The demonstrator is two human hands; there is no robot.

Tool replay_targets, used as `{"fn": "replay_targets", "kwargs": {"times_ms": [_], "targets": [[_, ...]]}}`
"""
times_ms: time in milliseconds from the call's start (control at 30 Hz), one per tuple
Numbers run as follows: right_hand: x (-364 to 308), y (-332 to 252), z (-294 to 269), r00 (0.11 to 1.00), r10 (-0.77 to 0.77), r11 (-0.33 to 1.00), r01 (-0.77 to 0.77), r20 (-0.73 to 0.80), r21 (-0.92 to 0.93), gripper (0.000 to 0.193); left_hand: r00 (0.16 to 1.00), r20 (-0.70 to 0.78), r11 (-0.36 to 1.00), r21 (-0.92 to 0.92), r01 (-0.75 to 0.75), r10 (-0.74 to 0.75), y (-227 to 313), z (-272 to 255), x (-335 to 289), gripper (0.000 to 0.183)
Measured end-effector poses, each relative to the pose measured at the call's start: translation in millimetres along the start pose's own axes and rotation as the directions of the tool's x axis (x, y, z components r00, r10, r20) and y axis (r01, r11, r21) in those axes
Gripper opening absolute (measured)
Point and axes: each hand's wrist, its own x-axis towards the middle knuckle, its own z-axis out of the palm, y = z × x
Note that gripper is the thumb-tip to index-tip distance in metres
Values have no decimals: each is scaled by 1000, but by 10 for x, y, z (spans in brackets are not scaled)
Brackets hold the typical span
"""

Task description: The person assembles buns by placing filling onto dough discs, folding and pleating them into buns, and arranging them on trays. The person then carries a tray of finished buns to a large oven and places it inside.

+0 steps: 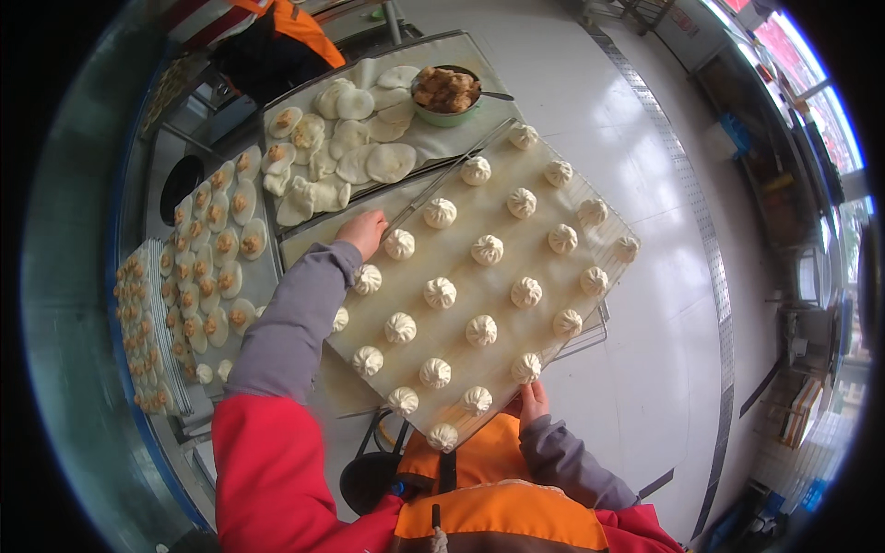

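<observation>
A wire rack (498, 288) with a pale liner is tilted across the middle of my view, its corner pointing toward my apron. Rows of pleated white buns (488, 250) sit spaced out on it. My left hand (362, 232) is closed around the rack's left edge, its fingertips partly hidden. At the near right edge, my right hand (530, 404) grips the rack, thumb beside a bun and fingers hidden underneath. Part of another wire rack (585, 336) shows beneath the right side.
Flat dough rounds (391, 162) and a green bowl (448, 116) of brown filling with a spoon lie on the table behind. Filling-topped dough rounds (226, 242) cover the left trays. A person in an orange apron (304, 35) stands at the far left. A dark stool (369, 481) is below.
</observation>
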Motion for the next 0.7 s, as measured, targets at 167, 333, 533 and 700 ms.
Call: {"fn": "replay_targets", "kwargs": {"times_ms": [167, 333, 533, 700], "targets": [[34, -25, -25, 998, 21, 1000, -22, -65, -19, 28, 998, 68, 1000, -6, -9, 9, -50, 24, 56, 28], [58, -19, -105, 980, -136, 981, 113, -143, -160, 26, 979, 202, 984, -172, 54, -18, -172, 189, 41, 34], [166, 69, -101, 870, -432, 892, 373, -236, -257, 25, 973, 218, 740, -642, 203, -78, -19, 288, -170, 40], [160, 207, -183, 832, -506, 832, 403, -226, -381, 24, 989, 119, 723, -674, 148, -92, -272, 431, -162, 34]]}}
